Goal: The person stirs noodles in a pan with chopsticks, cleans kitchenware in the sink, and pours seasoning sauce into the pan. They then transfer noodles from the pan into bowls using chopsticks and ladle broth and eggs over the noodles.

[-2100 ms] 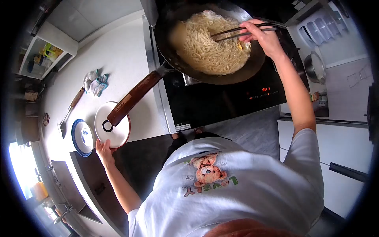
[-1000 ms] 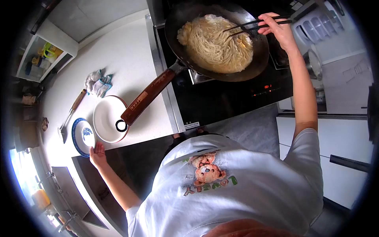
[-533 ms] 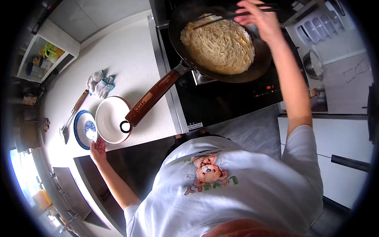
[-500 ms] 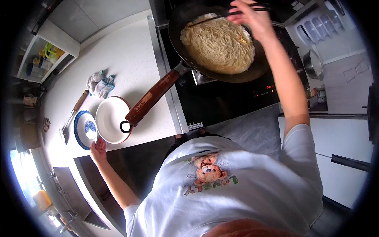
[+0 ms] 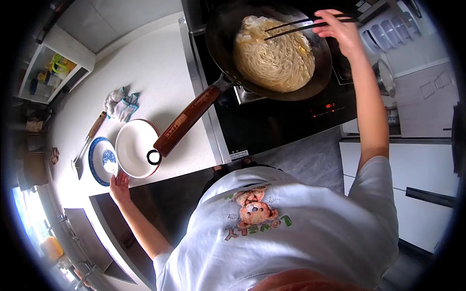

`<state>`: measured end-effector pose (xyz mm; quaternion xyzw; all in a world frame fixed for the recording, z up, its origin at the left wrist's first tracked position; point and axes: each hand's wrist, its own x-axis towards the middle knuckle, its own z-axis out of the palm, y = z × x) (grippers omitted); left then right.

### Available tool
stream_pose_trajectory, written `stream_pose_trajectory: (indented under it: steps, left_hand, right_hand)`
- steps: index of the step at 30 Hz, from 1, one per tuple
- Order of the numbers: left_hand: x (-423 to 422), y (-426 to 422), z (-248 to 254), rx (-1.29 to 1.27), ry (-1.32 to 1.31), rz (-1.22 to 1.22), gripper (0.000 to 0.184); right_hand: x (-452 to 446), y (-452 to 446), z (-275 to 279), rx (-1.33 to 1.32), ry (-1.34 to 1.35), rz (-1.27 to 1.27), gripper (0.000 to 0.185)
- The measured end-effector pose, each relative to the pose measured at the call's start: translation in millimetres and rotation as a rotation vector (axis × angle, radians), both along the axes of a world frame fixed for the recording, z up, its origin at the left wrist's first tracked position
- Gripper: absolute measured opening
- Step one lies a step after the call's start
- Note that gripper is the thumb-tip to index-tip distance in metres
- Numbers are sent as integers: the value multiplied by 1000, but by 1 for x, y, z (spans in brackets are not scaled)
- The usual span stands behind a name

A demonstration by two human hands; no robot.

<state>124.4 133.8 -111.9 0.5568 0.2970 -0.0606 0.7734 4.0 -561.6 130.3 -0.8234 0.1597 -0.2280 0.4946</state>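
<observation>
Right hand [image 5: 337, 30]: fingers closed around a pair of dark chopsticks [image 5: 290, 32], their tips pointing away to its left; well apart from the other hand.
Left hand [image 5: 119, 186]: low at the table's front edge, fingers up against or just beside the rim of the blue-rimmed dish [image 5: 95, 170]; whether it grips the rim, I cannot tell.
Noodles [image 5: 276, 65]: to the left of the right hand, one swirled mass with the chopstick tips at its far part; pale, egg-like patches lie at its edge.
Wok [image 5: 221, 48]: around the noodles, left of the right hand, on the black cooktop [image 5: 286, 128]; its wooden handle [image 5: 187, 121] slants down toward the left hand.
Handle ring [image 5: 150, 153]: at the handle's end, ahead and right of the left hand, seen over the white bowl [image 5: 131, 145].
White bowl: just ahead and right of the left hand, next to the dish.
Wooden-handled utensil [image 5: 95, 126]: beyond the dish, ahead and left of the left hand, lying on the table [image 5: 160, 72].
Gloves [image 5: 120, 105]: pale with teal edging, bunched well ahead of the left hand.
Red display [image 5: 330, 105]: lit, nearer the body than the right hand.
Metal bowl [image 5: 385, 77]: off to the right of the right hand, partly behind the forearm.
</observation>
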Motion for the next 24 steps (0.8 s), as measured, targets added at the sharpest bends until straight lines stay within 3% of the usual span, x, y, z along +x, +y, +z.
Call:
stream_pose_trajectory:
  steps: [2,3,6,11,14,17,24]
  left_hand:
    - [1,9,-8,-22,-12,-20,28]
    - [1,10,-8,-16,-7,-20,28]
    - [6,12,-10,-6,5,-31,28]
    - [10,20,-16,-5,22,-33,28]
    - [7,9,-7,-5,8,-18,27]
    - [8,15,-12,-9,5,-32,27]
    - [11,19,-17,-44,-21,-48,25]
  right_hand:
    - [-18,2,5,45,-39,93,27]
    - [-23,13,5,111,66,155,26]
    - [-19,22,-24,-10,126,223,26]
    - [-9,-15,-33,-283,-60,26,26]
    - [-6,-10,-50,-95,-7,41,26]
    - [-18,9,-31,79,80,153,27]
    - [-70,-16,16,-45,214,-128,28]
